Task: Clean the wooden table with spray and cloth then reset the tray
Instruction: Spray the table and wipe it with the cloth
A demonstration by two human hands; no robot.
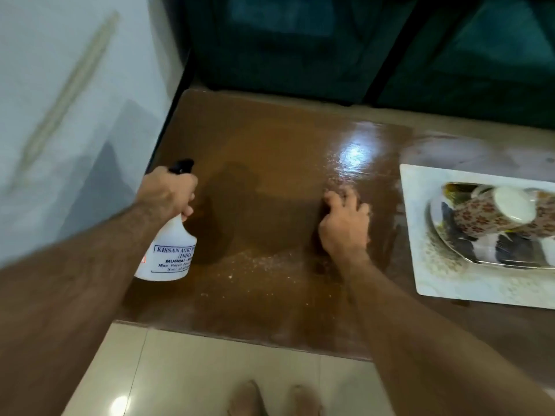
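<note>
Head view, left to right: along the left edge we see a pale wall (75, 100), and below it our left forearm reaching in. Our left hand (168, 192) is wrapped around the neck of a white spray bottle (168, 250) with a black nozzle (181, 166) on top; the bottle carries a blue printed label and is held tilted above the left part of the wooden table (270, 139). The table is brown and glossy, with a bright glare patch toward its far right and pale specks or droplets scattered near the front, between our two arms. Our right hand (344, 223) lies on the table near its middle with the fingers curled; we cannot tell whether a cloth is under it, since the area is blurred and dark. Just right of that hand the surface looks smeared. Further right sits a white tray (435, 274) on the table, cut off by the picture's edge. On it lies a patterned plate (480, 250), and on that a floral cup (495, 211) tipped on its side. Behind the table stands dark green furniture (300, 40). Below the table's near edge we see light floor tiles (210, 370) and our two feet (273, 399).
</note>
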